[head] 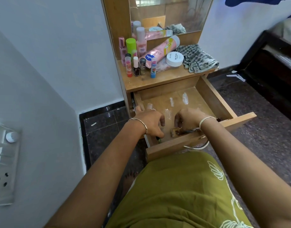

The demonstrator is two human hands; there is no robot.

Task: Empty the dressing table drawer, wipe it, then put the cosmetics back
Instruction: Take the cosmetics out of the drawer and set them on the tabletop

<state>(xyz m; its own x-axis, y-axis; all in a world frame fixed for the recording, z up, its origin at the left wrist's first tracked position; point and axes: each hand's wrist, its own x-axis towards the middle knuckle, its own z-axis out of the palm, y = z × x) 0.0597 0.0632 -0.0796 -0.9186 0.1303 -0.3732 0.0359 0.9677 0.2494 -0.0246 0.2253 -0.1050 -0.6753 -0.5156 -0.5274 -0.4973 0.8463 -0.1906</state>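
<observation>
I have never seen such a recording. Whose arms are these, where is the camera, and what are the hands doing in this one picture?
There is no machine here. A person wears a camera on the head, so this single picture looks forward and down along their own arms. The left hand and the right hand reach into the front part of the open drawer of a dressing table. Their fingers are curled over a few small things there, such as a brown piece. The picture does not show whether either hand really holds one. On the table top are cosmetics, such as a green bottle, a lying pink tube and a white jar, with a checked cloth beside them.
</observation>
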